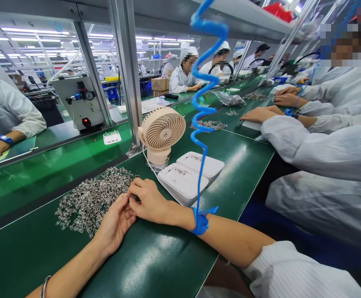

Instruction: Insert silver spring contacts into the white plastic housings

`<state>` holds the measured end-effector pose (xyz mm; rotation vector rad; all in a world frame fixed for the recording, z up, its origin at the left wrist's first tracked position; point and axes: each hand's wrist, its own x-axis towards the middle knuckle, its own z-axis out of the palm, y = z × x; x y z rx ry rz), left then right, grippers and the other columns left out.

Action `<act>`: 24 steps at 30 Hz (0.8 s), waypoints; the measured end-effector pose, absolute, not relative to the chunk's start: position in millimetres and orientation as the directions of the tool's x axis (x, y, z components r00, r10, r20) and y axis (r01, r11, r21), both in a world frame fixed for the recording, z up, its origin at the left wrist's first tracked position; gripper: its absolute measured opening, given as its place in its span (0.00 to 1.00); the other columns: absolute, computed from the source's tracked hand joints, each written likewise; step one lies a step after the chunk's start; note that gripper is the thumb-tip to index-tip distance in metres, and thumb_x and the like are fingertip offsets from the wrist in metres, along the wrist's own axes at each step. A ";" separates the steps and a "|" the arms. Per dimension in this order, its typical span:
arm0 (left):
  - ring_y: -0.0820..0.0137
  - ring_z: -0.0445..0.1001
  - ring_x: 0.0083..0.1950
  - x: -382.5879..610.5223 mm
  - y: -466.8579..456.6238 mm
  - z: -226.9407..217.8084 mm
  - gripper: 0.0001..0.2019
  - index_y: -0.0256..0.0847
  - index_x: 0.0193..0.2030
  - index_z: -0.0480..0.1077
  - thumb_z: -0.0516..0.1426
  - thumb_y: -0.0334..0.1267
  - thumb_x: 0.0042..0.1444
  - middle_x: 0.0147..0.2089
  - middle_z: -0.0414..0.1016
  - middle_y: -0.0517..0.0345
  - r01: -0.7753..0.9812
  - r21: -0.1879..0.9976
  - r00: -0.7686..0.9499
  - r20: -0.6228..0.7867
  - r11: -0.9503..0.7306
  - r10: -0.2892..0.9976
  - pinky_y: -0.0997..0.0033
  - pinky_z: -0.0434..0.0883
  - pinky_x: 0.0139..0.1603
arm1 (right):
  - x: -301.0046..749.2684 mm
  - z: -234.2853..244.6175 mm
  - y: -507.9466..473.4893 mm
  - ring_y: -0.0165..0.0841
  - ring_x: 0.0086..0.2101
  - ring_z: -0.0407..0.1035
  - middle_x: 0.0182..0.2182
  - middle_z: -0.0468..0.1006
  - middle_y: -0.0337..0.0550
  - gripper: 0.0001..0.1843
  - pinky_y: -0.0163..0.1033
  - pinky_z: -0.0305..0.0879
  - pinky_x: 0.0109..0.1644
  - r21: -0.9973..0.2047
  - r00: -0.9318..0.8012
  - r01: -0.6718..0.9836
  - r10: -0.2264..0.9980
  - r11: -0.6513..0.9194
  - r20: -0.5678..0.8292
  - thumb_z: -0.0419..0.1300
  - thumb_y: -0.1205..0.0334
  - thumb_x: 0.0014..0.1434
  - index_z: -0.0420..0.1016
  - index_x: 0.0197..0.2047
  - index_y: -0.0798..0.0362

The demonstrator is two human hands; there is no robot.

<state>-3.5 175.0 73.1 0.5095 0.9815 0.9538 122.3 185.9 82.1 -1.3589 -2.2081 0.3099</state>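
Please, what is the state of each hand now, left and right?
Left hand: half curled beside the small metal parts; whether it holds any cannot be told.
Right hand: fingers bent, meeting the left hand; whether it holds anything cannot be told.

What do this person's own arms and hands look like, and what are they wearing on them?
Both the left hand and right hand are ungloved. The right wrist wears a blue band joined to a coiled blue cord; farther up that arm is a loose white sleeve with fine stripes. The left forearm has a thin silvery bangle.
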 end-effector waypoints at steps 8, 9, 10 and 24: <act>0.76 0.72 0.25 -3.8 174.9 75.6 0.06 0.37 0.35 0.68 0.50 0.31 0.59 0.27 0.72 0.59 -0.426 0.730 0.233 -0.483 0.535 0.844 0.80 0.72 0.25 | 121.0 79.8 183.8 0.34 0.34 0.63 0.37 0.72 0.45 0.05 0.41 0.52 0.37 -0.377 -0.359 0.796 0.871 0.473 0.335 0.54 0.67 0.54 0.71 0.31 0.55; 0.76 0.72 0.25 -3.9 175.2 77.1 0.08 0.36 0.34 0.68 0.49 0.32 0.60 0.26 0.72 0.58 -0.421 0.723 0.244 -0.492 0.548 0.836 0.79 0.72 0.25 | 120.9 77.8 184.5 0.33 0.34 0.63 0.38 0.72 0.44 0.06 0.41 0.53 0.38 -0.402 -0.355 0.772 0.858 0.493 0.371 0.54 0.68 0.54 0.72 0.31 0.55; 0.75 0.72 0.25 -4.2 175.5 78.7 0.09 0.35 0.34 0.68 0.48 0.33 0.61 0.26 0.72 0.57 -0.416 0.715 0.260 -0.499 0.562 0.827 0.79 0.72 0.26 | 120.9 75.6 185.4 0.33 0.34 0.63 0.38 0.72 0.44 0.06 0.40 0.53 0.38 -0.428 -0.349 0.744 0.845 0.513 0.405 0.53 0.69 0.54 0.72 0.31 0.55; 0.76 0.72 0.24 -3.1 177.2 79.7 0.10 0.34 0.36 0.67 0.46 0.32 0.63 0.27 0.73 0.56 -0.424 0.701 0.276 -0.503 0.574 0.819 0.78 0.72 0.25 | 118.4 61.3 191.2 0.30 0.34 0.66 0.37 0.73 0.43 0.05 0.38 0.56 0.37 -0.536 -0.256 0.592 0.771 0.602 0.583 0.54 0.71 0.52 0.69 0.27 0.55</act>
